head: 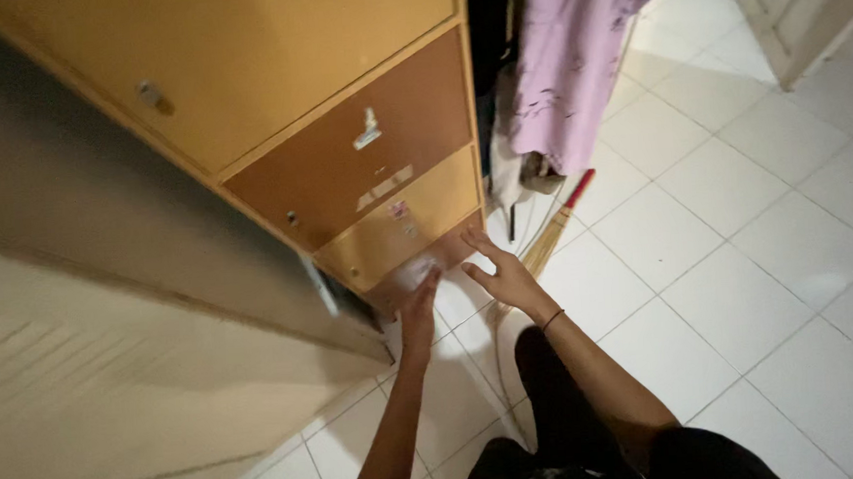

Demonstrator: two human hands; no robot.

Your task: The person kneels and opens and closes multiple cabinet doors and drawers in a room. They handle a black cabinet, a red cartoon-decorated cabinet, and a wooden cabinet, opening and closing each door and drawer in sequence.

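I have both hands at the lowest brown wooden drawer [418, 270] of the tall cabinet [268, 72]: left hand [417, 314] fingertips touching its front, right hand [503, 274] spread open beside it. Drawer looks shut; nothing grasped.

Both hands down at the wooden cabinet [269, 91]. Left hand [417, 314] w/ fingers stretched to the bottom drawer [418, 270], prob. touching its front, blur hides contact. Right hand [504, 274] spread open just beside it. Broom [554, 232] leans behind, under a pink garment [573, 53]; white tile floor [743, 250].
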